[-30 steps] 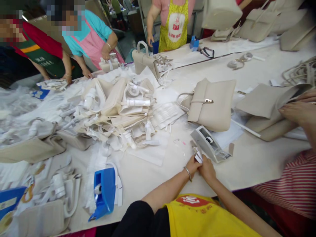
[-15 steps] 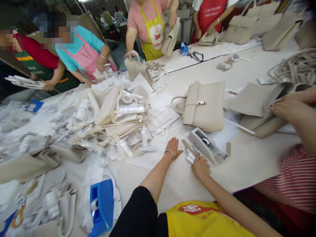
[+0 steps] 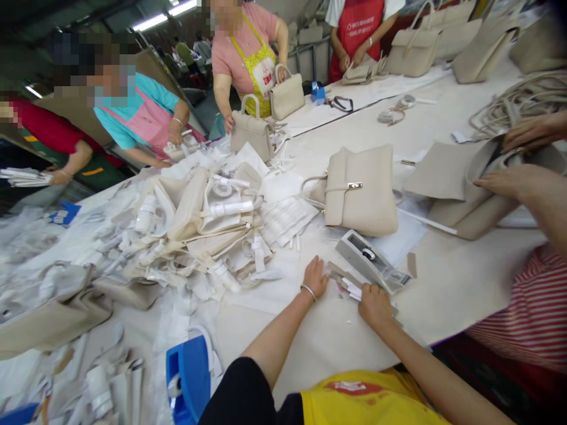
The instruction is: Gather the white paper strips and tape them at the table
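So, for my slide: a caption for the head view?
Both hands press small strips beside a grey tape dispenser.
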Demonstrator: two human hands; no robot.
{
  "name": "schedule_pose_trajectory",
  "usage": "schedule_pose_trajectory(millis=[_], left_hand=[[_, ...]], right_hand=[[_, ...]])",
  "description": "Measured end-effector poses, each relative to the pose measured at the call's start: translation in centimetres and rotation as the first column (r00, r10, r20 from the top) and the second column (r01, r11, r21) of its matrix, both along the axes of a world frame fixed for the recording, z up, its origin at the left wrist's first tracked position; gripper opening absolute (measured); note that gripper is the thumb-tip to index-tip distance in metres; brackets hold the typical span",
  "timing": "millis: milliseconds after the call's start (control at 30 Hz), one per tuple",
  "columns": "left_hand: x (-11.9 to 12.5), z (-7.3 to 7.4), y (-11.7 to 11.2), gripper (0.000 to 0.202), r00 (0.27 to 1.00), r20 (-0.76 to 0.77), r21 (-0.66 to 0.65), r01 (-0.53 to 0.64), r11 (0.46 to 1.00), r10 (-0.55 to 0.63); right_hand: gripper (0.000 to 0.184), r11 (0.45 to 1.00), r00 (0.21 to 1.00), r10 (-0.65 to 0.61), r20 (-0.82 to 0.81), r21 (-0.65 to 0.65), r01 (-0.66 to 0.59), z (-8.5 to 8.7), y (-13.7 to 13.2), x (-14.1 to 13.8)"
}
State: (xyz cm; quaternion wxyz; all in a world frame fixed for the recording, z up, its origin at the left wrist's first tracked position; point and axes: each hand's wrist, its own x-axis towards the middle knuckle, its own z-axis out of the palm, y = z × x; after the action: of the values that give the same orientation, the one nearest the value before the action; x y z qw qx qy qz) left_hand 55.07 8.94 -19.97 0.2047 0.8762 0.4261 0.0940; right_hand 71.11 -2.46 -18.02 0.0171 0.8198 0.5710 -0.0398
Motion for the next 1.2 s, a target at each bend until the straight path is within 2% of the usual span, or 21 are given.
schedule_pose_trajectory(millis=[100,167,233,333,400,500,633,733,800,900,967,1033,1100,1200], left_hand=[[0.8,0.7,5.6,0.052,0.999,-0.027,0.031,-0.017,0.999,0.018],[1.6,0.9,8.0,0.052,0.998,-0.056,0.043,0.019,0.999,-0.017],[2.6,0.9,8.9,0.054,0.994,-0.086,0.050,0.070,0.996,-0.065],[3.6,0.5,8.6,0.058,0.984,-0.120,0.047,0.139,0.989,-0.133],[4.0,0.3,7.6,0.060,0.975,-0.130,0.039,0.184,0.982,-0.178],[4.3,0.2,5.1,0.059,0.962,-0.133,0.020,0.242,0.970,-0.237],[4.2,0.8,0.6,0.056,0.940,-0.119,-0.003,0.321,0.947,-0.319],[3.8,1.0,-2.3,0.052,0.901,-0.053,-0.022,0.431,0.902,-0.431],[3.2,0.7,-3.6,0.050,0.925,0.022,-0.010,0.379,0.925,-0.379],[1.3,0.0,-5.4,0.050,0.994,0.068,0.029,0.078,0.997,-0.080],[-0.5,-0.4,-6.9,0.055,0.999,0.023,0.065,-0.048,0.997,0.046],[-2.4,-0.5,-8.8,0.068,0.998,-0.055,0.088,-0.038,0.995,0.043],[-4.0,-0.4,-10.5,0.082,0.991,-0.135,0.081,0.022,0.996,-0.011],[-5.0,0.0,-11.9,0.087,0.977,-0.208,0.052,0.069,0.996,-0.057]], right_hand=[[0.019,0.999,0.998,0.044,-0.039,0.029,-0.042,-0.1,-0.6,0.4],[0.022,0.996,0.993,0.079,-0.082,0.057,-0.075,-0.2,-0.9,0.6],[0.021,0.991,0.984,0.116,-0.139,0.086,-0.105,-0.4,-1.4,0.9],[0.016,0.986,0.963,0.140,-0.232,0.122,-0.114,-0.8,-2.5,1.7],[0.019,0.987,0.951,0.119,-0.284,0.140,-0.082,-0.9,-3.2,2.4],[0.028,0.988,0.941,0.024,-0.339,0.150,0.029,-0.6,-4.0,3.8],[0.039,0.975,0.914,-0.127,-0.385,0.121,0.186,0.8,-4.3,5.8],[0.044,0.977,0.904,-0.140,-0.405,0.093,0.194,2.0,-4.2,6.6],[0.043,0.990,0.906,-0.074,-0.416,0.078,0.117,2.5,-4.2,6.5],[0.032,0.999,0.913,0.036,-0.405,0.040,-0.021,2.5,-4.2,5.1],[0.022,0.999,0.929,0.051,-0.367,0.002,-0.054,2.1,-4.3,3.6],[0.017,0.999,0.948,0.027,-0.316,-0.034,-0.040,1.6,-4.3,2.4],[0.020,0.998,0.963,-0.003,-0.270,-0.059,-0.013,1.2,-4.3,1.5],[0.025,0.997,0.975,-0.019,-0.221,-0.082,0.001,0.9,-4.2,1.0]])
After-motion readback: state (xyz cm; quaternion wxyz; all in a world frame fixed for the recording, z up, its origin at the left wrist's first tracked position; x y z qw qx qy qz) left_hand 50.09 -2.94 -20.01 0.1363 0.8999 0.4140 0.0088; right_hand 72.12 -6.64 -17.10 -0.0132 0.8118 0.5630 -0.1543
